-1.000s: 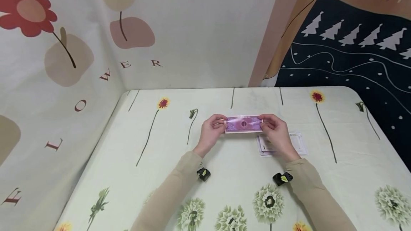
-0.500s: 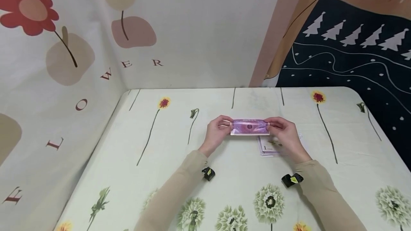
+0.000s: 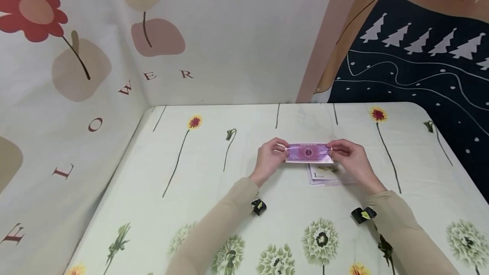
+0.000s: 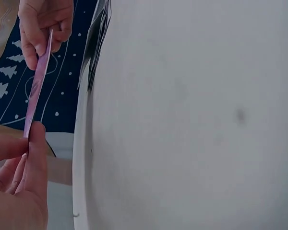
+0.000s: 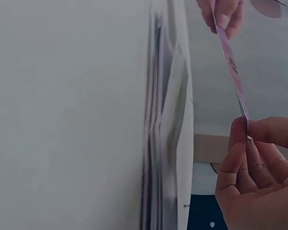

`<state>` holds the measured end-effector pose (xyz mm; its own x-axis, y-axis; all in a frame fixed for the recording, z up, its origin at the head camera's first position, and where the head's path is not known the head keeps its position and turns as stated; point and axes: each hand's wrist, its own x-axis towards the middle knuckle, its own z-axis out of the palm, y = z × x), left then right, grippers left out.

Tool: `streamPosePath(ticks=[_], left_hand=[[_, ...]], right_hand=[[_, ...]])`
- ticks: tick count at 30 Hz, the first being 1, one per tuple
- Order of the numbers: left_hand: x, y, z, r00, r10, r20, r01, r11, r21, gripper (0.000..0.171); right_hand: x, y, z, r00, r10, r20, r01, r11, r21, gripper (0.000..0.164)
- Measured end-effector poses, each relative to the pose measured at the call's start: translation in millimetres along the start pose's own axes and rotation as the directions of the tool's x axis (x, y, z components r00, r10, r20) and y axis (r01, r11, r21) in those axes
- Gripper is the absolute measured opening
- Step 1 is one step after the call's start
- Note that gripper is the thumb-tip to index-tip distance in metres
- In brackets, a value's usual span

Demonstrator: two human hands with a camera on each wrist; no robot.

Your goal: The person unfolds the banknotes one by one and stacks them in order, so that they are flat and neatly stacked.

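A purple banknote (image 3: 308, 153) with a pale border is stretched flat between both hands, above the table. My left hand (image 3: 270, 159) pinches its left end between thumb and fingers; the left wrist view shows that grip on the note's edge (image 4: 37, 91). At the opposite end, my right hand (image 3: 353, 162) pinches the note in the same way, seen closely in the right wrist view (image 5: 259, 163). Just below the note lies a stack of banknotes (image 3: 321, 174), the top one marked with a 1. The note and the right hand cover part of that stack.
The table (image 3: 214, 156) wears a pale cloth printed with flowers and stems. Behind and to the left hang light curtains (image 3: 237, 46) with flower prints and letters. A dark cloth (image 3: 416, 63) with white trees hangs at the right. Each wrist carries a small black camera (image 3: 259, 207).
Both hands have moved to the right with the banknote held between them, and slightly nearer to me. The note now hangs above the stack's upper left part. The stack stays where it was.
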<state>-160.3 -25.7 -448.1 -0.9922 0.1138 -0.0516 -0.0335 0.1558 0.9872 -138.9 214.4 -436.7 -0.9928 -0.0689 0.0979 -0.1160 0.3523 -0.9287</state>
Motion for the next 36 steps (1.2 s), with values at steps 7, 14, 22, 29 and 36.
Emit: streamPosePath(ticks=[7,14,22,29,36], left_hand=[[-2.1,2.9,13.9,1.000,0.016,0.006,-0.016,1.000,0.020,0.018],[-0.4,2.8,29.6,1.000,0.014,0.015,-0.014,1.000,0.000,0.018],[0.2,2.5,42.0,0.999,-0.036,0.032,0.035,0.999,0.027,0.020],[-2.1,2.1,46.9,0.997,-0.067,0.038,0.062,0.991,0.121,0.020],[-3.9,3.1,55.4,0.994,-0.085,0.063,0.076,0.987,0.142,0.015]], right_hand=[[-3,12,-10,0.999,-0.039,0.003,0.039,0.998,-0.041,0.021],[-3,19,-21,0.998,-0.065,-0.008,0.064,0.993,-0.097,0.020],[0,18,-44,0.995,0.042,0.095,-0.027,0.988,-0.151,0.023],[3,21,-58,0.965,0.177,0.194,-0.138,0.971,-0.195,0.029],[6,22,-65,0.943,0.218,0.251,-0.156,0.957,-0.245,0.031]])
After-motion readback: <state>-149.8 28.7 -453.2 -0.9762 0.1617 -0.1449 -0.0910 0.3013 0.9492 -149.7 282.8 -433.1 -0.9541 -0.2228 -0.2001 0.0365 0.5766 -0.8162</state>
